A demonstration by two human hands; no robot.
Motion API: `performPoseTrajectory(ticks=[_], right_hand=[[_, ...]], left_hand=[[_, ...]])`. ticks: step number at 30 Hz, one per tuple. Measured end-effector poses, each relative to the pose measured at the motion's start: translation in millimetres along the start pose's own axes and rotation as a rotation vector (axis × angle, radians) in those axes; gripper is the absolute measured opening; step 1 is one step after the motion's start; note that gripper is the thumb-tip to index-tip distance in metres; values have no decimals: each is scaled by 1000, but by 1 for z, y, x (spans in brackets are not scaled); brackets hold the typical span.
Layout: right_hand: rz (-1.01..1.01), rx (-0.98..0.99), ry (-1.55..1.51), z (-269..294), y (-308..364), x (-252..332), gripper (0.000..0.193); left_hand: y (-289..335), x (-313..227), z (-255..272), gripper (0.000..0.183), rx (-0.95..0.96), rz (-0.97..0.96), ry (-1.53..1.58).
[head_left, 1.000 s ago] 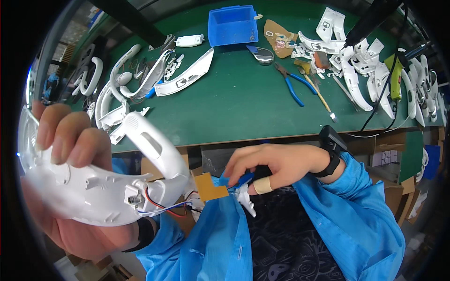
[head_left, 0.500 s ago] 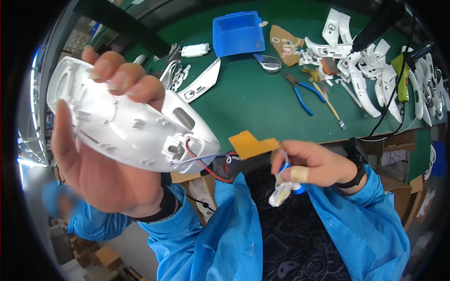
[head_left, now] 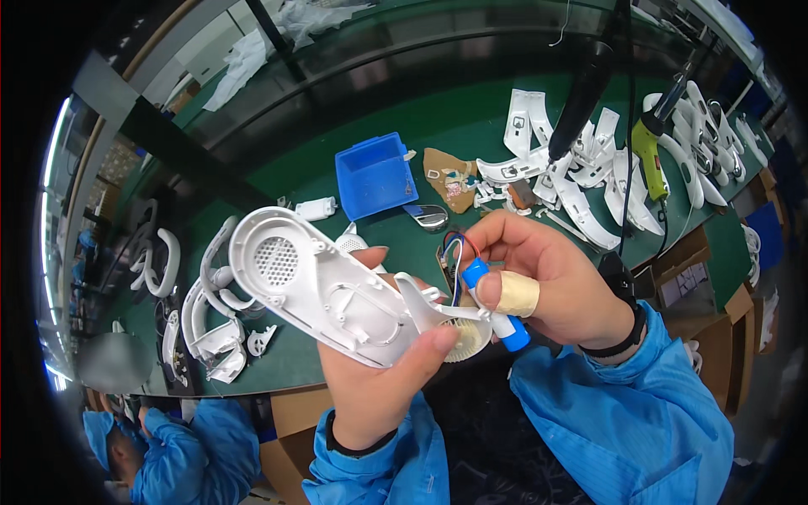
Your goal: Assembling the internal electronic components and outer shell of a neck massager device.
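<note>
By the near edge of the green worktop (head_left: 290, 358): a white shell (head_left: 328, 303) is held up in the air, tilted, its hollow side turned to the camera; the end farther to the left has a round grille of small holes.
Left hand (head_left: 366, 383): it grips the shell from below, with the thumb along the near side and fingertips showing at the far side.
Right hand (head_left: 547, 295): it pinches a blue cylinder (head_left: 512, 335) between thumb and fingers, just beside the right end of the shell; the thumb wears a beige wrapping (head_left: 517, 294).
Wires (head_left: 471, 242): red, white and dark ones, bent beside the right fingertips; where they end, I cannot tell.
Finned wheel (head_left: 465, 343): pale and round, at the shell's right end; whether it is fixed there, I cannot tell.
Middle of the worktop: a blue bin (head_left: 374, 181), with a white cylindrical part (head_left: 316, 209) near its left side.
Toward the right edge: a brown cardboard piece (head_left: 438, 164) with small bits on it, then a heap of white curved panels (head_left: 581, 206) and a green power tool (head_left: 650, 160).
Toward the left edge: white curved handles (head_left: 210, 252).
Below the near edge, at left: a co-worker (head_left: 194, 446) in blue clothes and a cardboard box (head_left: 286, 450).
</note>
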State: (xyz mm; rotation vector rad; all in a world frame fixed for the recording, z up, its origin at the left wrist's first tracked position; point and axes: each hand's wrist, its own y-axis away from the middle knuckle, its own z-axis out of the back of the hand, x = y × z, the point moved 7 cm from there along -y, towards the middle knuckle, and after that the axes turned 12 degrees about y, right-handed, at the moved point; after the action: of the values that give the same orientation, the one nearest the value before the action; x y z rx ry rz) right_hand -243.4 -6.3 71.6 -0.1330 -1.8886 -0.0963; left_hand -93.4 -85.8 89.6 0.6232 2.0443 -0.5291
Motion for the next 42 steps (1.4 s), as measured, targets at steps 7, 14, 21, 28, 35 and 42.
performPoseTrajectory(ticks=[7, 14, 21, 28, 35, 42], right_hand=[[-163, 12, 17, 4, 1, 2, 27], [-125, 179, 476, 14, 16, -24, 26], [158, 206, 975, 9, 13, -25, 36], [624, -118, 1116, -28, 7, 32, 37], [954, -33, 1316, -57, -2, 50, 36], [432, -100, 356, -22, -4, 33, 29]], left_hand=[[-3, -4, 21, 63, 79, 11, 263], [-5, -4, 25, 62, -78, 133, 216], [-10, -2, 35, 56, -148, 141, 317], [-9, 3, 29, 53, -81, 176, 374], [-3, 8, 26, 53, -101, 193, 345], [4, 19, 23, 69, 136, 206, 337]])
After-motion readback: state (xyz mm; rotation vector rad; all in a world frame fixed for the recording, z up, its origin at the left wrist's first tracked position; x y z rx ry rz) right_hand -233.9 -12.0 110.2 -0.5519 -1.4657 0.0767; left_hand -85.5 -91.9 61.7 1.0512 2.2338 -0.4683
